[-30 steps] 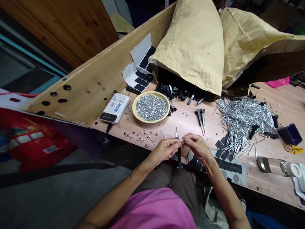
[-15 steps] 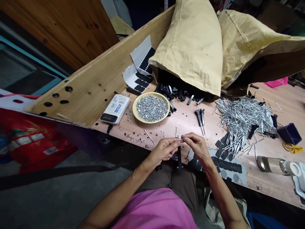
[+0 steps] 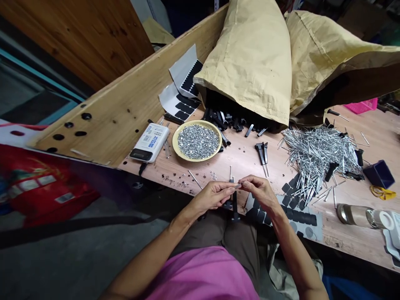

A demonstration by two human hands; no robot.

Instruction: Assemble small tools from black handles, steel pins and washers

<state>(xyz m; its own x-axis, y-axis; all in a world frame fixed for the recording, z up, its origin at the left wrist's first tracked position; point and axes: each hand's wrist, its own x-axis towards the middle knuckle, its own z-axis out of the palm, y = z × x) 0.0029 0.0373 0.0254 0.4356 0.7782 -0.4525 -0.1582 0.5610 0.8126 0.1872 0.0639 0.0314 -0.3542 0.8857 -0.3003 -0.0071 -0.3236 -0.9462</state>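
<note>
My left hand [image 3: 215,195] and my right hand [image 3: 258,191] meet over the table's front edge, fingertips pinched together. Between them is a small, silvery metal piece [image 3: 237,186], mostly covered by the fingers, so its exact kind is hidden. Just below and behind the hands stand black fittings [image 3: 235,214] at the edge, with a thin bolt [image 3: 231,171] near them. A few loose nuts [image 3: 213,176] lie left of the hands, beside another bolt [image 3: 195,179]. Further back, a yellow bowl [image 3: 176,152] holds many small nuts.
A heap of long bolts [image 3: 315,154] lies at right, near a glass bottle [image 3: 356,216] and a dark blue cup [image 3: 378,174]. Large paper sacks [image 3: 250,58] spill black parts at the back. A white device [image 3: 150,141] sits left of the bowl; a sticker sheet [image 3: 312,233] lies at the edge.
Both hands stay pinched together, with only slight shifts of the fingers. The whole view has moved a little.
</note>
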